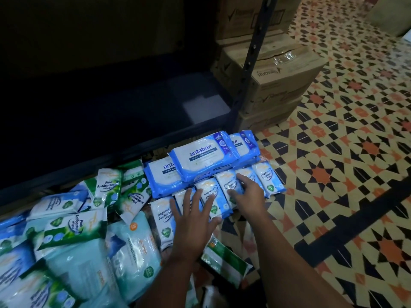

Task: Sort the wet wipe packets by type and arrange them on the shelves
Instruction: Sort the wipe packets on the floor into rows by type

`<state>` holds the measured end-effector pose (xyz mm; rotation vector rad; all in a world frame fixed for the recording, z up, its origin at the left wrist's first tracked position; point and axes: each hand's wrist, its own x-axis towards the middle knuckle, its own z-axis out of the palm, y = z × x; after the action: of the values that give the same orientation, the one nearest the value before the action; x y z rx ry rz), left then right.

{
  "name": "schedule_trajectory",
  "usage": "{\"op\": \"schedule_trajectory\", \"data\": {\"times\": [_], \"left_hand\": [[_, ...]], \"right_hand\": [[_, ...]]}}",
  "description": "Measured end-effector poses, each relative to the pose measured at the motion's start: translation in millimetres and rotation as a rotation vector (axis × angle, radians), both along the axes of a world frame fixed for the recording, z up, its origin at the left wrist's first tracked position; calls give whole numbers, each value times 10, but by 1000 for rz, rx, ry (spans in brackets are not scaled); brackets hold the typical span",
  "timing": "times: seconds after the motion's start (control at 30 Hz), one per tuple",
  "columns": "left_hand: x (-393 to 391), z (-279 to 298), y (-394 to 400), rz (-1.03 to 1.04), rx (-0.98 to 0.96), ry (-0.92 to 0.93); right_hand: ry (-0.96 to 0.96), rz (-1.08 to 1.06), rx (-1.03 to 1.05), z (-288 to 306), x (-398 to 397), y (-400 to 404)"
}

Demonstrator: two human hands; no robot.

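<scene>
A row of small white-and-blue "Fragrance Free Antibacterial Wipes" packets lies side by side on the tiled floor. My left hand rests flat on the packets at the row's left, fingers spread. My right hand lies on packets in the middle of the row, fingers bent over them. Just behind the row sits a stack of larger blue "antabax" packets. Green-and-white "Pine Antibacterial Wipes" packets and big pale teal packets lie jumbled at the left. The dark bottom shelf is behind.
A dark metal shelf upright rises beside stacked cardboard boxes at the back right. Patterned floor tiles stretch to the right. One green-striped packet lies between my forearms.
</scene>
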<state>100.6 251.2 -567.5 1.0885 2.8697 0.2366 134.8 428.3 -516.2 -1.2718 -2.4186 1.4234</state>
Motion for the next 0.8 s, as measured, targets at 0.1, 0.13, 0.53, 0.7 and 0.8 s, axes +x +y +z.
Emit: {"op": "schedule_trajectory", "data": {"times": [0.1,0.13,0.53,0.7,0.8], "left_hand": [[-5,82,-111,8,18,36],[6,131,-159,58,29,43],[146,-72,-455,144,130,85],[119,-122,-455,171,123,27],[89,-86,-470,188,151,-49]], "right_hand": [[10,-2,4,-27,40,-20],[13,-1,1,-33,44,-28],[-28,73,122,-201,80,-214],[-58,133,192,-216,76,-211],[-130,197,221,-173,47,-202]]}}
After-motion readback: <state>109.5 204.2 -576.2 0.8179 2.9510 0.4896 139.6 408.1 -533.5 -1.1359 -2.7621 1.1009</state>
